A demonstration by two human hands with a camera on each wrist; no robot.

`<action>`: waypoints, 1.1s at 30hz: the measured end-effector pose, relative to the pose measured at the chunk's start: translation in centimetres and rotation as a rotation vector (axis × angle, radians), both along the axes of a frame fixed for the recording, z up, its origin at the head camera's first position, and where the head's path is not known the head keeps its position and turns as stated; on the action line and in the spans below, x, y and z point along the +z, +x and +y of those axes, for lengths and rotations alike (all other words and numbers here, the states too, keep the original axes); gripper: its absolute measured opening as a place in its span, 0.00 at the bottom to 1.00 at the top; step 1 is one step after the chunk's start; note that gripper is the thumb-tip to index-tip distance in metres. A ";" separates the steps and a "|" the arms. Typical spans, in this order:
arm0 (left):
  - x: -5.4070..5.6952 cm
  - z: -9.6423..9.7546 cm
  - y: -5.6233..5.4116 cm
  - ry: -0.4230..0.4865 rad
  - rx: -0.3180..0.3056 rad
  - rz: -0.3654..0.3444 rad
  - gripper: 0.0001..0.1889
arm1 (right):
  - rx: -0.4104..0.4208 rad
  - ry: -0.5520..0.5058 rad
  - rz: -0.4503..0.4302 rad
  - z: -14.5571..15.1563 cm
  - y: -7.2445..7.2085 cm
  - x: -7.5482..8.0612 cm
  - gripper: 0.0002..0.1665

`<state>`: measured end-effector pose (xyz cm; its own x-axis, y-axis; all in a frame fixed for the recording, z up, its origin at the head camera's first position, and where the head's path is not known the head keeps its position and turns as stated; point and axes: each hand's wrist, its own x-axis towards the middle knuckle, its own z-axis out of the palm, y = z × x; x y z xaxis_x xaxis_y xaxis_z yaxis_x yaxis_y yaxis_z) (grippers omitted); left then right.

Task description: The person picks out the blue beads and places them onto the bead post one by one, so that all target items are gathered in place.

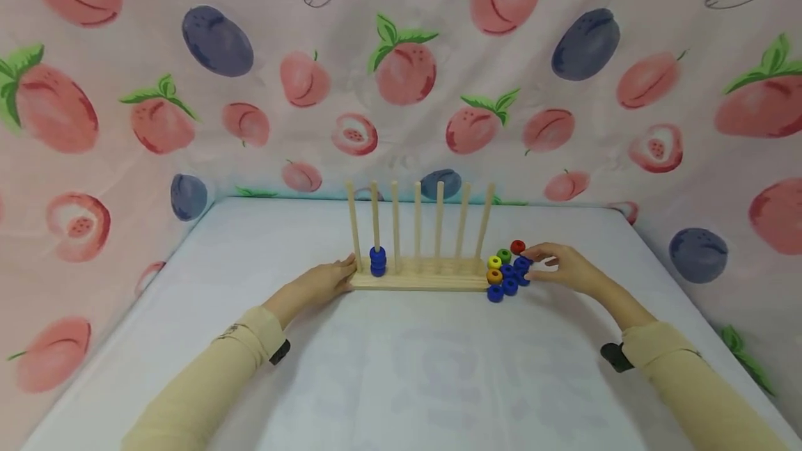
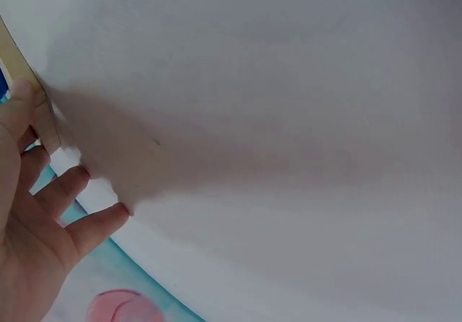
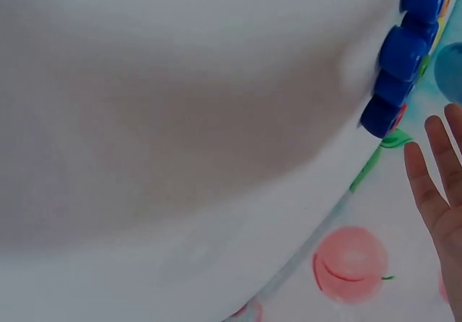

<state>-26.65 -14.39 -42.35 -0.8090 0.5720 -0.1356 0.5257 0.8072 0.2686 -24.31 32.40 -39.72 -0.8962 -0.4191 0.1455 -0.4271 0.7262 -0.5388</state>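
Observation:
A wooden peg rack [image 1: 420, 282] stands on the table, with a row of upright pegs. Blue beads [image 1: 378, 262] are stacked on its second peg from the left. My left hand [image 1: 319, 281] grips the left end of the base, its thumb on the near side in the left wrist view. Past the right end lie loose blue beads [image 1: 510, 287], an orange bead [image 1: 494, 276], a yellow bead [image 1: 494, 262], a green bead [image 1: 504, 255] and a red bead [image 1: 517, 247]. Right beside the blue ones is my right hand [image 1: 567, 268], fingers spread and holding nothing visible.
A white cloth [image 1: 413, 367] covers the table. Behind it hangs a fruit-print curtain [image 1: 351, 40], which also runs down both sides. The other pegs [image 1: 418, 228] of the rack carry no beads.

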 end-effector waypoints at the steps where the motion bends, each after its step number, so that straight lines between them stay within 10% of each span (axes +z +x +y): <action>1: 0.1 0.0 0.1 0.004 0.008 -0.003 0.29 | 0.003 0.004 -0.013 0.1 0.0 -0.1 0.26; 33: -0.2 -0.2 0.3 0.019 -0.025 0.051 0.28 | -0.015 0.197 -0.122 -0.9 -1.0 -1.6 0.18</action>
<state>-26.39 -14.55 -42.52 -0.7999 0.5943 -0.0835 0.5591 0.7885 0.2562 -25.32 31.51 -41.32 -0.9085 -0.4152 -0.0481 -0.3557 0.8284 -0.4328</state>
